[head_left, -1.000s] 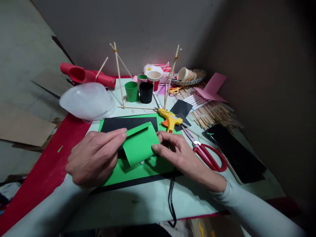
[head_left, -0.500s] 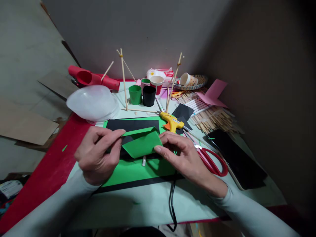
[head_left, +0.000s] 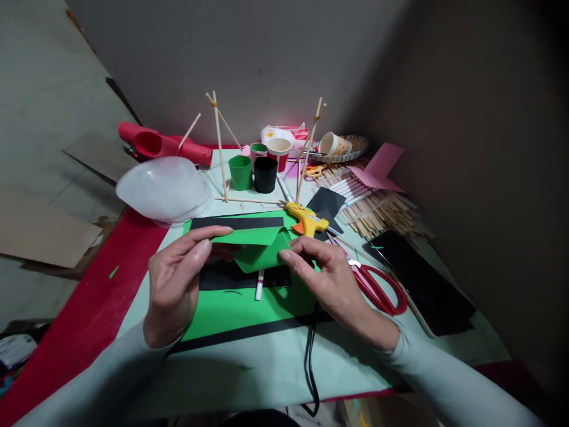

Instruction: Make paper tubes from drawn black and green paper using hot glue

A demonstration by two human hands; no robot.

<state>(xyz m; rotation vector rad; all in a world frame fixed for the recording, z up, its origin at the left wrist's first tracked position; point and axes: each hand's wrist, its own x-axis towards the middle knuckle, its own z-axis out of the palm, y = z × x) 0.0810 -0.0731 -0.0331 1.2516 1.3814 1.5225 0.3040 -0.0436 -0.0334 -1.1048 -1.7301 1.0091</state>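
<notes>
A piece of green paper (head_left: 262, 256), curled over at its right part, is held up between my two hands. My left hand (head_left: 175, 284) has its left end between thumb and a stretched index finger. My right hand (head_left: 331, 287) pinches the right end with thumb and fingers. Below lie a large green sheet (head_left: 262, 314) and black paper (head_left: 242, 223) on it, partly hidden by my hands. A white marker (head_left: 259, 287) lies under the held paper. Beside my right hand are red-handled scissors (head_left: 382, 290), and just behind it a yellow glue gun (head_left: 306, 219).
Stick frames (head_left: 220, 148) stand behind, near a green cup (head_left: 240, 173) and a black cup (head_left: 265, 175). Clear plastic lids (head_left: 162, 190) are at left, below red rolled sheets (head_left: 164, 145). Bundled sticks (head_left: 382, 210) and a black phone-like slab (head_left: 420, 284) lie right. A cord (head_left: 309, 362) hangs over the front edge.
My left hand has opened out from a tighter pinch, its index finger now stretched along the paper. The green paper's left part has unfolded and curls more on the right. The view has shifted slightly.
</notes>
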